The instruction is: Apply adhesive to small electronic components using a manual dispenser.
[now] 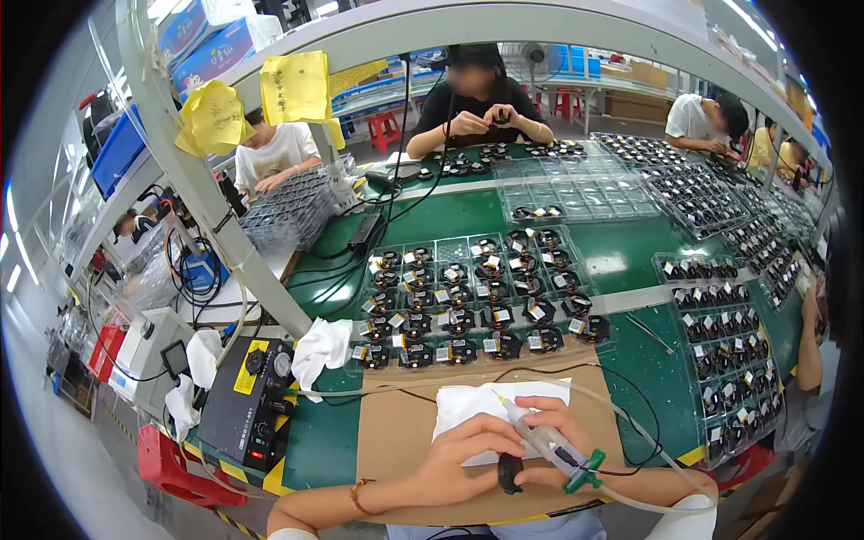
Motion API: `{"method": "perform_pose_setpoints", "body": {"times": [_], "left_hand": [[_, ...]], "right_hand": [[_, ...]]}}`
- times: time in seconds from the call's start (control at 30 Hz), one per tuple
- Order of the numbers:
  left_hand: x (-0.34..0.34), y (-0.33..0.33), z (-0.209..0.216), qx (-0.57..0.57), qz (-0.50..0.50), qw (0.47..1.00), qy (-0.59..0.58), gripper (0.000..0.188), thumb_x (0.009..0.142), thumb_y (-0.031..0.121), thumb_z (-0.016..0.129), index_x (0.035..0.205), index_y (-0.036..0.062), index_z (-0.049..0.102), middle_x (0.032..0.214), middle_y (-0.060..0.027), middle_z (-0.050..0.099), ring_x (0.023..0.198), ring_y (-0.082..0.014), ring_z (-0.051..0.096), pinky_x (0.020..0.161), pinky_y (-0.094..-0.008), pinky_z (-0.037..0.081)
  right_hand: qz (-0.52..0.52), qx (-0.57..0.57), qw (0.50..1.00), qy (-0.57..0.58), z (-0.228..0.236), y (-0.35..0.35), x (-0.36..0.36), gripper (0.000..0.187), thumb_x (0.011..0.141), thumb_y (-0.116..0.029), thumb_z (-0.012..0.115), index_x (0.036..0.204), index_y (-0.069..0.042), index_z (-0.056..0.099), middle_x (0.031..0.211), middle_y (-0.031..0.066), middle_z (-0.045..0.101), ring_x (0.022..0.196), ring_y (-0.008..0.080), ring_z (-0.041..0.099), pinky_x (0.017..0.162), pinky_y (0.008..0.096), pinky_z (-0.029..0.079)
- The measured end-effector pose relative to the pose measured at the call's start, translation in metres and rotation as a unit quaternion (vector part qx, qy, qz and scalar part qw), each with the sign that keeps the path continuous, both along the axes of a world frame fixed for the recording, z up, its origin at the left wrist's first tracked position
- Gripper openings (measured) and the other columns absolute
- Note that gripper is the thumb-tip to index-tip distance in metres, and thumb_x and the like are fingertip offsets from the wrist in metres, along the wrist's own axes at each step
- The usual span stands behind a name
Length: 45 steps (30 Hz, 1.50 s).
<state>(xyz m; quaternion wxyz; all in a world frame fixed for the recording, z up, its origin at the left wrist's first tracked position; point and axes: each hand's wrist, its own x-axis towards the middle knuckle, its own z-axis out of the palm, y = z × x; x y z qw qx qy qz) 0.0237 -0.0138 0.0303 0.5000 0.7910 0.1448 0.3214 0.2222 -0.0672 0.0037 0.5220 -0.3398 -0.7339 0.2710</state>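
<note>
My left hand (472,456), with a bracelet at its wrist, is closed on a small black round part (509,472) close to the front edge of the table. Right beside it, my right hand (562,423) grips a clear dispensing syringe (551,443) with a green cap and an air hose at its back end. The syringe's pale tip points up and left, above a white paper sheet (454,409). Under the sheet lies brown cardboard (387,432). Just beyond stands a clear tray (432,252) of small black parts with white labels, set in rows.
A black dispenser box (247,405) with knobs and a gauge sits left, beside crumpled white tissue (321,351). Tweezers (650,333) lie right of the tray. More filled trays (729,360) line the right. A metal post (211,198) rises at left. Co-workers sit across the table.
</note>
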Motion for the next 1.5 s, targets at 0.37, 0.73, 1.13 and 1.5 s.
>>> {"method": "perform_pose_setpoints", "body": {"times": [0.37, 0.73, 1.13, 1.5], "left_hand": [[0.010, -0.006, -0.018, 0.089, 0.107, 0.989, -0.041, 0.030, 0.068, -0.007, 0.068, 0.095, 0.0011, 0.062, 0.109, -0.0143, 0.050, 0.097, -0.0226, 0.058, 0.079, -0.0298, 0.054], [0.003, 0.003, -0.021, 0.109, 0.124, 0.986, -0.001, 0.031, 0.067, -0.009, 0.065, 0.095, 0.0028, 0.061, 0.105, -0.0121, 0.049, 0.093, -0.0203, 0.058, 0.077, -0.0293, 0.052], [0.014, -0.006, -0.022, 0.023, 0.178, 0.983, -0.042, 0.022, 0.072, -0.009, 0.064, 0.091, 0.0001, 0.057, 0.100, -0.0109, 0.049, 0.080, -0.0181, 0.059, 0.068, -0.0271, 0.051], [0.010, 0.004, -0.028, -0.041, 0.138, 0.989, 0.025, 0.020, 0.075, -0.003, 0.067, 0.092, -0.0013, 0.056, 0.091, -0.0068, 0.058, 0.076, -0.0122, 0.059, 0.069, -0.0252, 0.051]], "right_hand": [[-0.011, -0.025, 0.999, 0.022, -0.012, -0.002, -0.003, 0.066, 0.065, -0.019, 0.083, 0.118, -0.011, 0.046, 0.126, 0.0174, 0.044, 0.115, 0.0328, 0.047, 0.094, 0.0396, 0.042], [-0.015, -0.023, 1.000, 0.000, -0.010, -0.001, -0.007, 0.069, 0.061, -0.019, 0.085, 0.118, -0.010, 0.046, 0.125, 0.0176, 0.044, 0.115, 0.0328, 0.048, 0.093, 0.0399, 0.043], [-0.058, -0.021, 0.998, 0.023, -0.021, -0.005, -0.008, 0.071, 0.058, -0.014, 0.085, 0.118, -0.009, 0.046, 0.124, 0.0194, 0.044, 0.114, 0.0331, 0.048, 0.092, 0.0397, 0.043], [-0.080, -0.012, 0.997, 0.015, -0.028, -0.006, -0.003, 0.073, 0.058, -0.017, 0.086, 0.118, -0.009, 0.046, 0.124, 0.0210, 0.043, 0.114, 0.0334, 0.048, 0.093, 0.0416, 0.042]]}}
